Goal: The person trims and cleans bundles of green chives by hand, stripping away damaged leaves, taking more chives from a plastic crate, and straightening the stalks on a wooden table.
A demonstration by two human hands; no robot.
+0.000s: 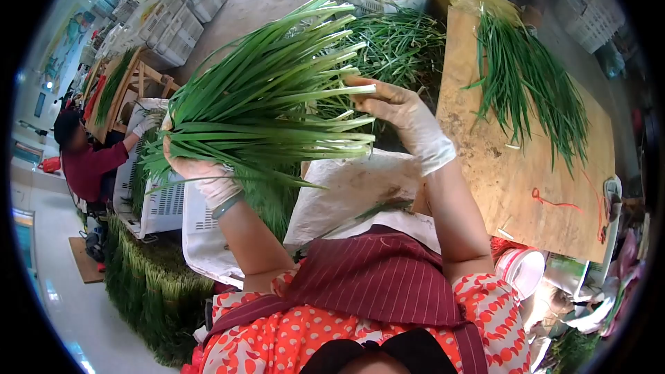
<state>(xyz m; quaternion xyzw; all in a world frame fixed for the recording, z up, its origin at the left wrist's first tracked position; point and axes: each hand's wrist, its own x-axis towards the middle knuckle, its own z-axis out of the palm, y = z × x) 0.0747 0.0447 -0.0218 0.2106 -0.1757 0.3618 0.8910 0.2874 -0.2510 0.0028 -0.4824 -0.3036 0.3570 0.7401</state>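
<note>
A big fanned bunch of long green leafy stalks point(270, 90) lies across the middle, its pale cut ends to the right. My left hand point(197, 163), in a whitish glove, is wrapped round the leafy end at the left. At the pale ends, my right hand point(398, 111), also gloved, pinches a stalk between thumb and fingers. More loose green stalks point(402, 45) lie in a heap behind the bunch. On the wooden board point(485, 159) to the right rests another spread of green stalks point(530, 83), with a red string point(554, 202) near the board's front.
A white crate point(374, 1) with greens stands at the back. Stacked crates point(176, 17) are at the back left. A co-worker point(90, 159) in dark red sits at the left beside a white crate point(163, 211). Tied bundles point(156, 284) stand on the floor; a white bucket point(523, 270) is at the right.
</note>
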